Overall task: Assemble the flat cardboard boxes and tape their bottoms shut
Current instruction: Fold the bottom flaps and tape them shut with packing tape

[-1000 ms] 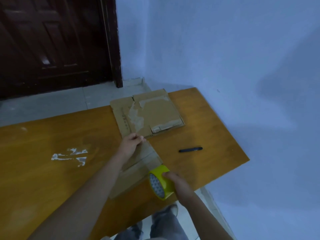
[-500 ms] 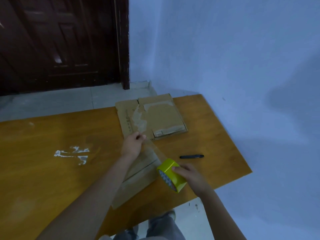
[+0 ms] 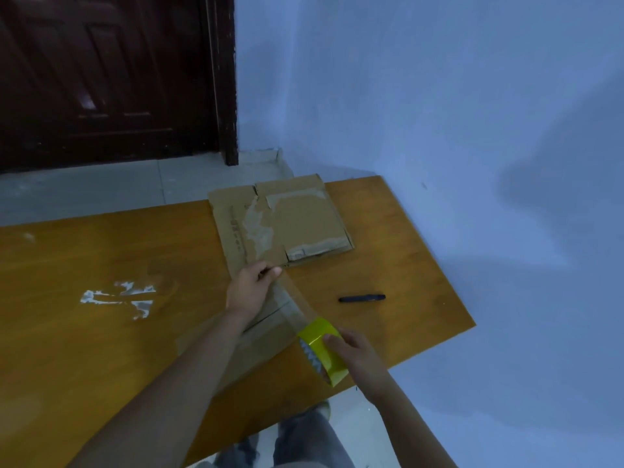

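Observation:
A flat cardboard box (image 3: 266, 332) lies on the wooden table (image 3: 84, 366) under my forearms. My left hand (image 3: 248, 288) pinches the free end of a clear tape strip (image 3: 293, 302) at the box's far end. The strip runs back to a yellow tape roll (image 3: 320, 349), which my right hand (image 3: 358, 359) grips near the table's front edge. A stack of flat cardboard boxes (image 3: 287, 221) with old tape marks sits at the table's far side, just beyond my left hand.
A black pen (image 3: 363, 298) lies on the table right of the tape strip. White tape residue (image 3: 118, 297) marks the table to the left. A blue wall stands on the right, a dark door (image 3: 101, 79) at the back. My legs show below the table's edge.
My right hand has drawn the yellow roll back and to the right, away from my left hand, so a longer clear strip stretches between them. The left hand stayed on the tape's end.

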Demonstrator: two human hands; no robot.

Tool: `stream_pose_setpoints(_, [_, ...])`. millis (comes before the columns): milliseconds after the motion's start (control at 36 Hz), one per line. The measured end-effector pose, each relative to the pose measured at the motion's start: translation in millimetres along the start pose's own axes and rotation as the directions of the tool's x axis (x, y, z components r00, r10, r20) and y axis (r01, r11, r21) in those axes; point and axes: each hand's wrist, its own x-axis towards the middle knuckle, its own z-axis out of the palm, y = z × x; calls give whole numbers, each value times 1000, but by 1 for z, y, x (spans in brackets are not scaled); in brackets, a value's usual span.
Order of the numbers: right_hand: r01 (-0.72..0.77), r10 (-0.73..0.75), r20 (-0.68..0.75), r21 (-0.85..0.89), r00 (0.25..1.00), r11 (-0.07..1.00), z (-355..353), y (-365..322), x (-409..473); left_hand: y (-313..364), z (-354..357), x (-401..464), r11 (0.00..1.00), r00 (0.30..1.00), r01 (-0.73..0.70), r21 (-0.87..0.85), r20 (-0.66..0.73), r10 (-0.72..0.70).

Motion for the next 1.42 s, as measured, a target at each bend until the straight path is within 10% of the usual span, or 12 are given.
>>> stream_pose_setpoints(556, [-33,13,-57,-370,998,929,-2,2,10,3,2,-1,994,994,103,43,-52,-101])
stream_pose_setpoints(833, [-22,7,-53,-297,999,954,-3,2,6,16,4,7,952,997,-25,306,-55,44])
stream_pose_setpoints(1167, [-18,1,-61,-284,998,959,-1,5,11,3,8,10,994,997,33,-105,-61,-39])
stream_pose_setpoints(1417, [-58,35,-102,-236,994,970,5,16,14,6,11,11,993,1000,4,119,-8,-3])
